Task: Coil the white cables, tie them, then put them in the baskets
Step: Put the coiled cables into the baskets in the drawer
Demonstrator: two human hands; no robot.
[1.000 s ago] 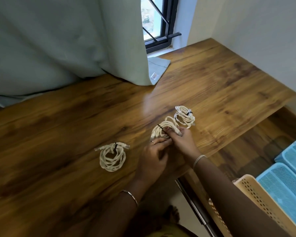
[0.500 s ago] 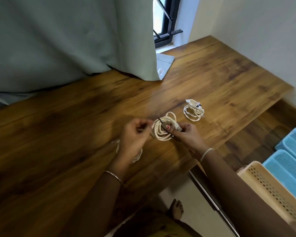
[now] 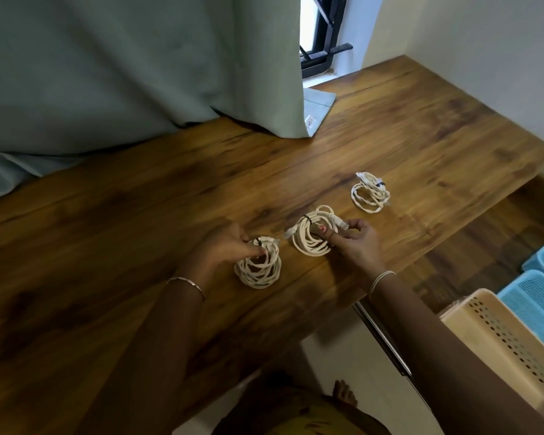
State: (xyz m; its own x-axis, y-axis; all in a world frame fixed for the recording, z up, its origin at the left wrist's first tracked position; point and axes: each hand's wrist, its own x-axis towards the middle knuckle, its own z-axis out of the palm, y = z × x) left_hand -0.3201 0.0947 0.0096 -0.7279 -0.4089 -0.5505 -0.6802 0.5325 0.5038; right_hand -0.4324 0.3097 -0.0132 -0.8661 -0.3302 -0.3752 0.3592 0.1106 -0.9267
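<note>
While lowest in view and so nearest: bare foot (image 3: 343, 394) on pale floor, under the front edge of the wooden surface (image 3: 107, 246). Down at the right, beside that surface: beige perforated basket (image 3: 500, 334), with two blue baskets (image 3: 540, 306) just behind it, the farther one cut off by the frame.

Up on the surface, near its front edge: left grip (image 3: 226, 246), bangle at the wrist, fingers curled round the upper end of the left coil (image 3: 258, 268), right at its dark tie. Rest of that coil fanned out below and to the right of the fingers, lying on the wood.

Just beside it: right grip (image 3: 355, 243), thumb and fingers pinching the right-hand rim of the middle coil (image 3: 308, 237). Red-nailed thumb laid across the strands; one plug end poking out above the fingers, the other pointing left toward the left coil. Bulk of this coil to the left of the grip, dark tie at its upper left. Cannot tell whether lifted or resting on the wood. Two held coils close together but apart.

Farther back and to the right, well apart from both grips: third coil (image 3: 371, 193), bound with a dark band, flat on the surface, untouched.

Farthest: pale green curtain (image 3: 139, 73) draped onto the back of the surface, then dark window frame (image 3: 324, 36) and white wall.
</note>
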